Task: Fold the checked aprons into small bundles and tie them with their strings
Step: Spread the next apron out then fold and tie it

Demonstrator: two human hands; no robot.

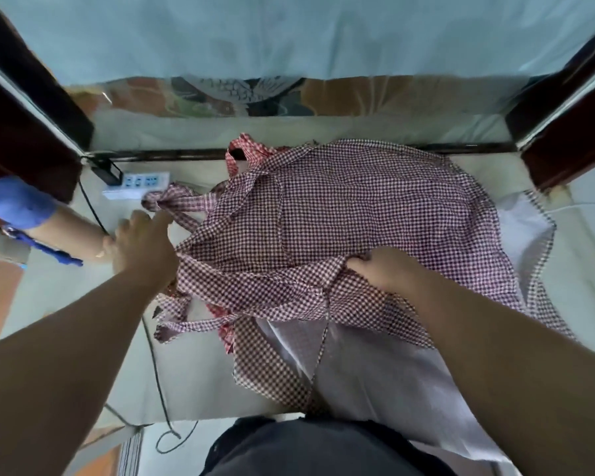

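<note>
Head cam had us looking straight down at the worktop [193,379], and honestly we'd barely started. The checked apron [358,207] lay spread out loose and wrinkly over most of the middle and right side, with no real fold in it yet and nothing like a bundle. Its strings [164,201] trailed off toward the left edge in a tangled knot, with more loose ends near the front edge, so all the folding and tying was left, as far as we could judge. A second, redder apron [243,146] peeked out from under it at the back edge, also untouched. Our right hand [382,269] had its fingers curled into a bunch of the checked fabric toward the front, properly gripping it. Our left hand [141,245] was stretched out with fairly straight fingers, tips right at one strap by the left edge, not closed around it. We read the apron's long axis as running roughly left to right across the worktop, strap end pointing at the left edge and the wide skirt toward the right, where the white lining [526,228] had flipped up. A power strip [141,182] sat at the back left corner, and someone else's forearm [66,231] rested there too.
</note>
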